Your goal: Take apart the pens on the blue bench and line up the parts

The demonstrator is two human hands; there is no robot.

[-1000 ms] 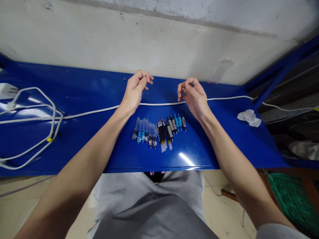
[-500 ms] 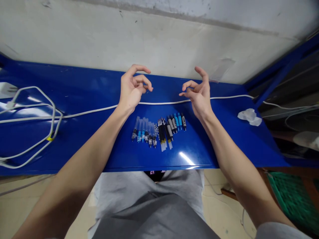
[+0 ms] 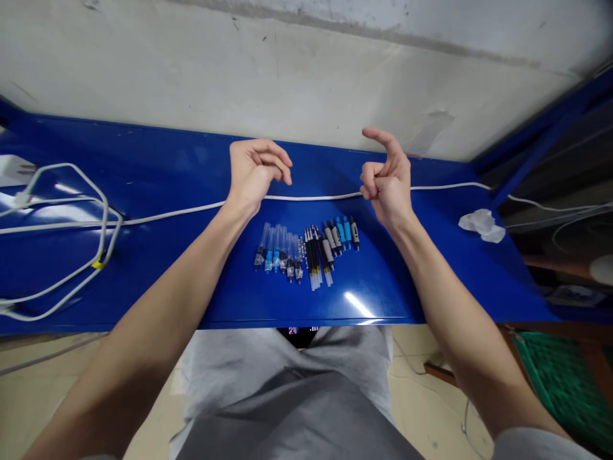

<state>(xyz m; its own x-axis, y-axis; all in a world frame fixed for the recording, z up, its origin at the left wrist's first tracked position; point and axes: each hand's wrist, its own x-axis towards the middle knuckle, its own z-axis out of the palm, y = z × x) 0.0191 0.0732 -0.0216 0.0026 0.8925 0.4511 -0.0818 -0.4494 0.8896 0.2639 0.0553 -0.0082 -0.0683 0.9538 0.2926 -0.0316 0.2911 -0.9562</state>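
My left hand [image 3: 258,167] hovers above the blue table, its fingers loosely curved and nothing in them. Across from it, my right hand [image 3: 389,176] is also raised and holds nothing; the index finger points out while the other fingers curl toward the palm. Between my forearms, closer to me, lie pen parts in a row. Clear pen barrels [image 3: 282,246] with black or blue grips are on the left. Tiny springs [image 3: 302,249] come beside them, then dark ink refills [image 3: 313,259]. Grey and blue upper pen barrels [image 3: 341,234] lie at the right end.
A white cable [image 3: 182,211] runs across the blue table [image 3: 158,268], passing behind the pen parts. Its loops and a white plug adapter [image 3: 16,171] are at the left. Crumpled white tissue [image 3: 481,225] lies at the right. A pale wall [image 3: 287,76] stands behind.
My right hand has curled its lower fingers in, leaving the index finger out. My left hand's fingers have drawn closer together and slightly down. The pen parts have stayed in place.
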